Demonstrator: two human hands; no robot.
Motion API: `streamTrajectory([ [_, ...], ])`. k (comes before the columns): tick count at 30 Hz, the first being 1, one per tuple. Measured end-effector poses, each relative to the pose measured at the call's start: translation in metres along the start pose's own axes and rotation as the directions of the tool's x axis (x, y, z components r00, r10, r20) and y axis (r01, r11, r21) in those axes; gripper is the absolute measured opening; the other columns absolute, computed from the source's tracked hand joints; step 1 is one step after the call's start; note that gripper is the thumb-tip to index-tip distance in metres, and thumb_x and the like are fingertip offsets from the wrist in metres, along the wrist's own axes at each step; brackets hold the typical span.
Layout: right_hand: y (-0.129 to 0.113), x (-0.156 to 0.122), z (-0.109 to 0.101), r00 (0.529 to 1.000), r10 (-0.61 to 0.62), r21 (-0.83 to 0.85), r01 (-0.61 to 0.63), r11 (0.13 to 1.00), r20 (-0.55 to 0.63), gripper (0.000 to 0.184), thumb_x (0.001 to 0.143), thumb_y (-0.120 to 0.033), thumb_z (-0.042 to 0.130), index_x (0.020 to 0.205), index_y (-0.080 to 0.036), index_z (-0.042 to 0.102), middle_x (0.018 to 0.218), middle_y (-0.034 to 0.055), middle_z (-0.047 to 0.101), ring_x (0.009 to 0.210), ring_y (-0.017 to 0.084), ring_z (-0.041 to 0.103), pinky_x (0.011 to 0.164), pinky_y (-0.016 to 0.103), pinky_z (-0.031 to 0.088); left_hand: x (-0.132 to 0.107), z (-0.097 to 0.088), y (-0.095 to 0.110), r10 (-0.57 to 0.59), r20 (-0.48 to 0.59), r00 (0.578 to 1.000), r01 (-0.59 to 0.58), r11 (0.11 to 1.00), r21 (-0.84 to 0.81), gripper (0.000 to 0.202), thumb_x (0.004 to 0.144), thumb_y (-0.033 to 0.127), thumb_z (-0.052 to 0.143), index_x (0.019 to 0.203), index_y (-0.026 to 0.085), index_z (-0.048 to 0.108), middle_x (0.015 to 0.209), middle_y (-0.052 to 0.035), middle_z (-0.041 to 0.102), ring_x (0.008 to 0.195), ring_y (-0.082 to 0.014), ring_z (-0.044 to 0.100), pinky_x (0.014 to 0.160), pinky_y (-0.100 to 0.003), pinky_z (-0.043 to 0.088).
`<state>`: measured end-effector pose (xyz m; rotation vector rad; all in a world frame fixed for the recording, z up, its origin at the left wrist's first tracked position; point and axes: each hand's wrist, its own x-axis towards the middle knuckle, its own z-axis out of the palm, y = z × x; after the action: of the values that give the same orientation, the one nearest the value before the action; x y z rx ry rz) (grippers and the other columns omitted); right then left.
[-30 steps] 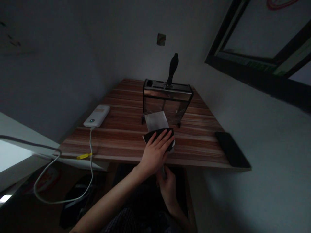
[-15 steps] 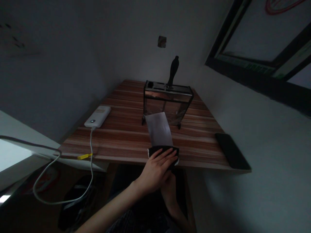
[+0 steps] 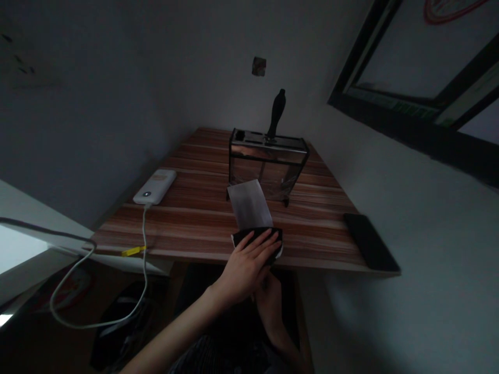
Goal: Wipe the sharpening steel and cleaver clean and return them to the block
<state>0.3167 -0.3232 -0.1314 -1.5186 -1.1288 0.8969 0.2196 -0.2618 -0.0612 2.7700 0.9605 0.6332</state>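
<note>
A cleaver (image 3: 251, 205) with a broad metal blade points away from me over the front of the table. A black cloth (image 3: 277, 248) with a white edge lies across the blade near its handle end. My left hand (image 3: 244, 270) presses the cloth onto the blade, its fingers laid over the top. Below it, my right hand (image 3: 268, 298) is closed around what looks like the cleaver's handle, which is mostly hidden. Just beyond the blade tip stands a clear-sided knife block (image 3: 268, 174), and a black-handled tool (image 3: 277, 111) sticks up out of it.
On the wood-grain table (image 3: 187, 223), a white power bank (image 3: 156, 187) with a cable sits at left, near a yellow tag (image 3: 133, 251). A black phone-like slab (image 3: 370, 241) rests at the right edge. Walls border the table; a dark-framed window (image 3: 421, 78) is at right.
The cleaver has shifted slightly left and tilted more that way, with the cloth and both hands moving along. My left hand stays on the cloth. The view has drifted a little.
</note>
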Motion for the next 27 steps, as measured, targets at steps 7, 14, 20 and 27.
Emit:
streamTrajectory([
  [7,0.001,-0.001,0.002,0.998,-0.051,-0.018,0.05,0.999,-0.028,0.032,0.08,-0.043,0.054,0.065,-0.015,0.059,0.046,-0.0033,0.05,0.04,0.01,0.041,0.039,0.02,0.032,0.015,-0.008,-0.012,-0.01,-0.053,0.999,0.015,0.996,0.086,0.046,0.093,0.021,0.042,0.139,0.022,0.037,0.147,-0.0044,0.037,0.14,-0.0153,0.024,0.113,-0.04,0.02],
  [14,0.001,-0.002,0.003,0.999,-0.026,-0.033,0.025,0.999,-0.039,0.038,0.078,-0.052,0.055,0.064,-0.017,0.056,0.045,-0.0045,0.045,0.038,0.01,0.039,0.037,0.021,0.03,0.028,-0.016,-0.026,-0.035,-0.088,0.996,0.047,0.989,0.143,0.05,0.092,0.019,0.043,0.141,0.023,0.034,0.15,-0.0016,0.033,0.141,-0.0158,0.02,0.115,-0.041,0.017],
  [20,0.003,-0.003,0.003,0.999,-0.033,-0.024,0.033,0.999,-0.016,0.035,0.08,-0.049,0.055,0.064,-0.018,0.055,0.044,-0.0055,0.042,0.037,0.01,0.039,0.037,0.021,0.029,0.043,-0.026,-0.042,-0.068,-0.131,0.989,0.091,0.98,0.177,0.052,0.091,0.019,0.044,0.142,0.022,0.033,0.151,-0.0022,0.029,0.141,-0.017,0.019,0.115,-0.042,0.015],
  [27,0.0,-0.003,0.003,1.0,-0.005,0.004,0.005,1.0,0.003,0.037,0.08,-0.051,0.055,0.066,-0.017,0.054,0.045,-0.0064,0.04,0.038,0.008,0.037,0.037,0.02,0.029,0.06,-0.038,-0.06,-0.103,-0.2,0.974,0.14,0.973,0.181,0.05,0.092,0.021,0.043,0.141,0.021,0.034,0.151,-0.0023,0.031,0.141,-0.018,0.02,0.115,-0.043,0.014],
])
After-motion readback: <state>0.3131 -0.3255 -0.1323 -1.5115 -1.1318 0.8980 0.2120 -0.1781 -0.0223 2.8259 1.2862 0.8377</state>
